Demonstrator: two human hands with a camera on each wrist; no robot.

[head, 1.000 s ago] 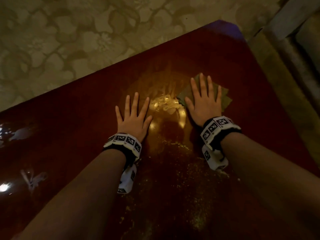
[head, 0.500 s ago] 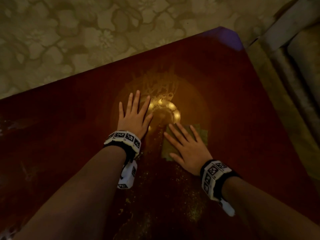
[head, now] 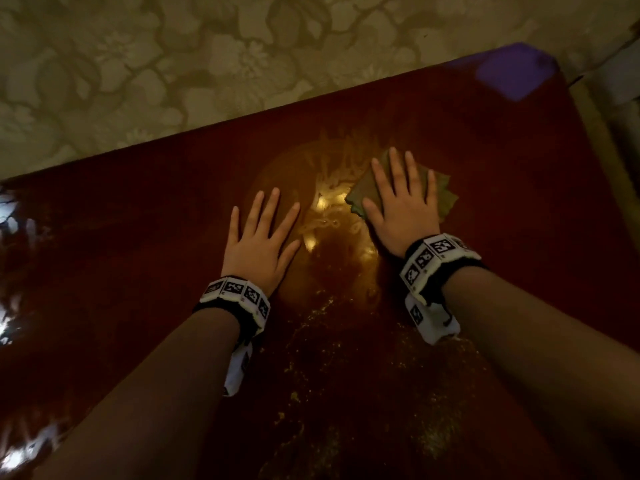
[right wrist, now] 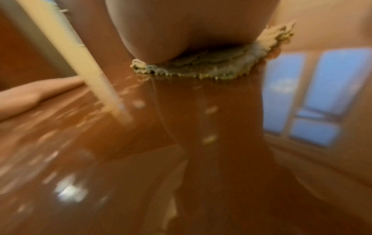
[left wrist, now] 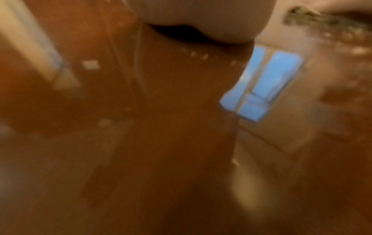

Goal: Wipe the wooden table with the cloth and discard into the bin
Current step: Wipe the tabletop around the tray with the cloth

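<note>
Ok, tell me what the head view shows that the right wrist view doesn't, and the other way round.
Only the head view shows both hands whole: the left hand flat on the wooden table, the right hand pressing the cloth with straight fingers, plus the yellow crumbs nearer the person and the patterned floor.

Only the right wrist view shows the cloth's frayed edge under the palm and a window reflection in the tabletop.

Both show the cloth, the right hand and the glossy table.
</note>
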